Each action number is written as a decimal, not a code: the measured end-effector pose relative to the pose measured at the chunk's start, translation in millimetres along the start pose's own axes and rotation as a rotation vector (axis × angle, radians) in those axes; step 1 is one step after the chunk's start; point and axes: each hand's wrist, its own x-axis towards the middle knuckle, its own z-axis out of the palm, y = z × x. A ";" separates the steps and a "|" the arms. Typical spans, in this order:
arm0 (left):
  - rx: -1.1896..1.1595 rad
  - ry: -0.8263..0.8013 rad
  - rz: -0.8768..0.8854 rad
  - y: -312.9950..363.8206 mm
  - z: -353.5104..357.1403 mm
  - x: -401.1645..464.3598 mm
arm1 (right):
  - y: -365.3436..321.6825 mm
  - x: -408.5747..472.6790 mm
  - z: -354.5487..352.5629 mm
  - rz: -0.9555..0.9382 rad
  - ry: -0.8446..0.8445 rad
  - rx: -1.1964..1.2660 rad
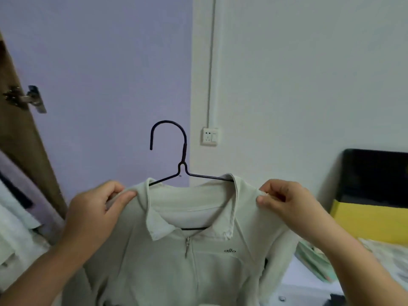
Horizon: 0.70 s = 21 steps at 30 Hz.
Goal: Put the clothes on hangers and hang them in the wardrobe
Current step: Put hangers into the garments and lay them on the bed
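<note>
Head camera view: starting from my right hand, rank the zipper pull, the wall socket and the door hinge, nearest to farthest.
From the right hand:
1. Wall socket, up and left on the white wall.
2. Zipper pull, lower left on the jacket; close to the socket's rank.
3. Door hinge, far left.

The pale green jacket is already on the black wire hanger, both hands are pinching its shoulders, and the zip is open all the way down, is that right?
Not quite: the zip is closed up to the collar, as the head view shows. The rest stands: the pale green jacket is on the black wire hanger, with the left hand and right hand pinching its shoulders.
</note>
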 end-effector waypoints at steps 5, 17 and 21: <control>-0.197 -0.194 0.122 34.2 68.7 20.1 | 37.0 -38.0 -35.1 0.145 0.239 -0.060; -0.617 -0.658 0.376 196.5 210.7 6.5 | 107.6 -189.2 -110.0 0.546 0.753 -0.213; -0.704 -0.751 0.467 271.2 240.3 -28.4 | 117.8 -254.4 -139.2 0.663 0.865 -0.263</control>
